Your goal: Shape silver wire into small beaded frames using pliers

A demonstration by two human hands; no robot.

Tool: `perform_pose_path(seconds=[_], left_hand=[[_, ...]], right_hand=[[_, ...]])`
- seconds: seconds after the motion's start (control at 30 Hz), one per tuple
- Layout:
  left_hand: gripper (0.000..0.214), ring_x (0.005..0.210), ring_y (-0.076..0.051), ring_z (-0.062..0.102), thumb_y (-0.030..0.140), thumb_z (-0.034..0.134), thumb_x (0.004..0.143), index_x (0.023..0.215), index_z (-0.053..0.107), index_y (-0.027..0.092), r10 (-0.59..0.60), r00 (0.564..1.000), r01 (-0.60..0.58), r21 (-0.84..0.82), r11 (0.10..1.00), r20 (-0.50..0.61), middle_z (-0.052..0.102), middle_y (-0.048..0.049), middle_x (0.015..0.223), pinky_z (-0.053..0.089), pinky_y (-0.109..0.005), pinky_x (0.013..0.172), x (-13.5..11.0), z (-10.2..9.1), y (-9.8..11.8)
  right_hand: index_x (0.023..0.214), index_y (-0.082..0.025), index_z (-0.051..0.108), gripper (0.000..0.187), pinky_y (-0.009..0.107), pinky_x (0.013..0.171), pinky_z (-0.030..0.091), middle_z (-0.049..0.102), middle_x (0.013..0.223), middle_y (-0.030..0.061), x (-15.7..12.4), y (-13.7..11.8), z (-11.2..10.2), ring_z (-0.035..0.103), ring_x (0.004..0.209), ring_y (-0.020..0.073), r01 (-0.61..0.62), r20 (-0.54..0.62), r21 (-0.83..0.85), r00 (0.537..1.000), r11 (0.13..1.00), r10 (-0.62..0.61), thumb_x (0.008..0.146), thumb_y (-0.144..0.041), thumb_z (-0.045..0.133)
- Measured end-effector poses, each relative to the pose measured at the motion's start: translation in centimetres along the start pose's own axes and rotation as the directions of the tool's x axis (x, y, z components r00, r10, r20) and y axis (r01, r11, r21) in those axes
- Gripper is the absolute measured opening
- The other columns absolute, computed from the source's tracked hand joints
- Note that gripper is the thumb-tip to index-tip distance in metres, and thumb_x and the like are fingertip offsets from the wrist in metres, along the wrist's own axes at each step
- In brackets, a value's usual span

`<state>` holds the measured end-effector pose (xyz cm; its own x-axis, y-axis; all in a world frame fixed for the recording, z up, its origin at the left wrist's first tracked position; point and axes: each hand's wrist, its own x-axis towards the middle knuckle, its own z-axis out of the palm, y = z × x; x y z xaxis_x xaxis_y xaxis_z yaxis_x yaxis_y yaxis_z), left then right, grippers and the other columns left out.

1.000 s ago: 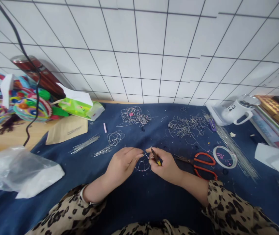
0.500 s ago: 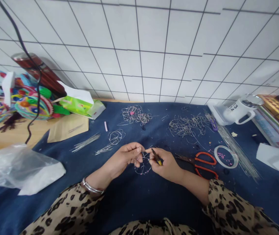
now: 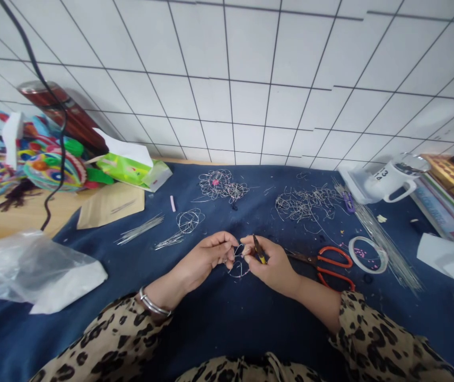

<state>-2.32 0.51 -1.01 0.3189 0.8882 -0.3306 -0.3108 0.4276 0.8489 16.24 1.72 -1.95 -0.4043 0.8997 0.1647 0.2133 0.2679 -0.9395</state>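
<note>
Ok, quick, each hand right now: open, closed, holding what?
Left hand: closed, pinching the looped wire piece.
Right hand: closed, holding the small yellow-ended tool; can't tell if it also grips the wire.

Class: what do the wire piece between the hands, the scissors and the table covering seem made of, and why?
Wire piece: probably metal, thin and silvery, holding its curves. Scissors: blades look dark metal; glossy orange-red handles, perhaps plastic-coated. Table covering: likely fabric, matte navy, with soft folds.
</note>
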Motion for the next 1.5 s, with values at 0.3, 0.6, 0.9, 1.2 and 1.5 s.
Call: perform_pose_path(seconds=[0.3,0.6,0.9,1.2,1.5], left_hand=[[0.016,0.060,-0.009,0.051,0.028,0.061,0.081,0.083,0.060,0.012,0.007,0.999,-0.012,0.130,0.991,0.040,0.056,-0.0012,0.068,0.040,-0.023,0.060,-0.2,0.6,0.1],[0.014,0.065,-0.011,0.055,0.027,0.059,0.083,0.082,0.058,0.013,0.015,1.000,-0.015,0.115,0.993,-0.005,0.062,-0.0034,0.077,0.041,-0.025,0.065,-0.3,0.7,-0.2],[0.012,0.066,-0.011,0.055,0.024,0.060,0.082,0.080,0.059,0.012,0.079,0.996,-0.073,0.133,0.988,-0.037,0.062,-0.0039,0.077,0.041,-0.025,0.067,-0.3,0.8,-0.3],[0.014,0.069,-0.012,0.055,0.025,0.061,0.081,0.076,0.058,0.013,0.169,0.985,-0.155,0.250,0.956,-0.034,0.060,-0.0014,0.069,0.041,-0.025,0.070,-0.4,1.0,0.0],[0.018,0.058,-0.009,0.048,0.029,0.059,0.082,0.074,0.057,0.013,0.160,0.987,-0.154,0.347,0.925,0.013,0.051,0.0030,0.064,0.039,-0.022,0.060,-0.5,1.1,0.3]], right_hand=[[0.092,-0.019,0.058,0.018,0.025,0.074,0.047,0.059,0.082,-0.0001,0.3,-1.0,-0.4,0.058,0.075,0.0121,-0.047,-0.020,0.079,0.999,0.996,0.049,0.075,-0.016,0.055],[0.088,-0.019,0.062,0.012,0.023,0.063,0.043,0.060,0.075,-0.0013,0.3,-0.5,-0.8,0.052,0.064,0.0105,-0.107,-0.062,0.063,0.992,0.992,0.111,0.078,-0.021,0.055],[0.082,-0.019,0.060,0.006,0.022,0.058,0.041,0.056,0.069,-0.0020,0.4,-0.9,-1.1,0.048,0.059,0.0095,-0.088,-0.020,0.059,0.996,0.994,0.089,0.078,-0.019,0.055],[0.081,-0.019,0.061,0.011,0.025,0.075,0.044,0.059,0.078,0.0009,0.5,-1.6,-1.0,0.057,0.076,0.0125,0.163,0.066,-0.004,0.985,0.987,-0.162,0.078,-0.012,0.053],[0.081,-0.020,0.062,0.008,0.026,0.074,0.044,0.060,0.081,0.0005,0.4,-1.1,-0.8,0.057,0.076,0.0129,0.063,0.021,0.033,0.998,0.997,-0.063,0.080,-0.015,0.055]])
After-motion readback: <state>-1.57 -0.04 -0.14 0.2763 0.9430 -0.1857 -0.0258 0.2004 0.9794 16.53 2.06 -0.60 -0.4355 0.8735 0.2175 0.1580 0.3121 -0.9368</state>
